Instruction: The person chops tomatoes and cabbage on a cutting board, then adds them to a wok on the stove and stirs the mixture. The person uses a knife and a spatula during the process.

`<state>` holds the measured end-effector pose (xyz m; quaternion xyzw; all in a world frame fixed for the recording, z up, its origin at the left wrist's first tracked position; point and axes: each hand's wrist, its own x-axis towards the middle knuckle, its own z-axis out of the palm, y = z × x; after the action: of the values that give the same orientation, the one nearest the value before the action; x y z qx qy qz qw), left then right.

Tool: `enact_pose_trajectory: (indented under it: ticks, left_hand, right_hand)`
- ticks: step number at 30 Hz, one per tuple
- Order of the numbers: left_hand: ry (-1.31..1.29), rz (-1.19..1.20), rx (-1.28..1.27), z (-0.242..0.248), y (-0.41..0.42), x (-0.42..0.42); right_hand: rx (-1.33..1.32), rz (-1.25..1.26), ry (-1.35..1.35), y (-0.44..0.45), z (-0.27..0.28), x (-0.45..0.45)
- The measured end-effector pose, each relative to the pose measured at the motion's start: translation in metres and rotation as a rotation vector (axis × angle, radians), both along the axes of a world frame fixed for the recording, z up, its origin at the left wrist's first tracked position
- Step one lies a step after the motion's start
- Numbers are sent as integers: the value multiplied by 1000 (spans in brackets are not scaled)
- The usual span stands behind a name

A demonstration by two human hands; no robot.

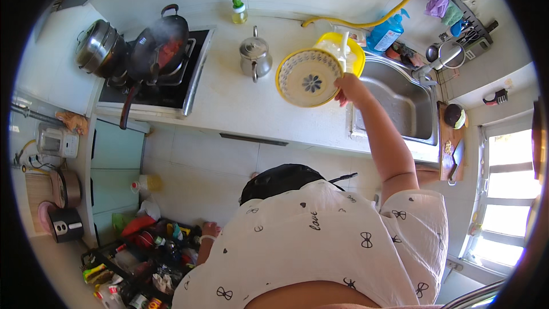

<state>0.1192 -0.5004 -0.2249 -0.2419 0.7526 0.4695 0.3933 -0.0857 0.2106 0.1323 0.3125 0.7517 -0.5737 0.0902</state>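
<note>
My right hand grips the rim of a shallow bowl with a yellow edge and a blue flower in its middle. The bowl is tilted above the white counter, its inside facing up with no food on it. Behind it, a yellow basin holds something whitish and a white handle. Low at my left side, my left hand hangs beside a rack crowded with bottles and packets. Its fingers are small in the picture and partly blurred. A metal pot with a lid stands left of the bowl.
On the gas hob, a steaming wok with red food stands beside a steamer pot. A sink is at the right, by a chopping board with a cleaver. An oil bottle stands on the floor.
</note>
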Motion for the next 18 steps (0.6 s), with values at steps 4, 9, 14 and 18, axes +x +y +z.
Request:
enact_pose_trajectory:
  ticks: [4,9,14,18]
  left_hand:
    - [-162,238,53,35,37,10]
    - [44,266,-23,82,73,37]
    - [122,84,-198,118,73,83]
    - [53,118,-277,82,33,132]
  right_hand:
    - [-297,2,-119,-15,-61,7]
    - [-290,12,-159,-47,-131,-3]
    - [-370,-35,-145,-46,-173,-19]
    - [-461,-115,-81,-46,-199,-25]
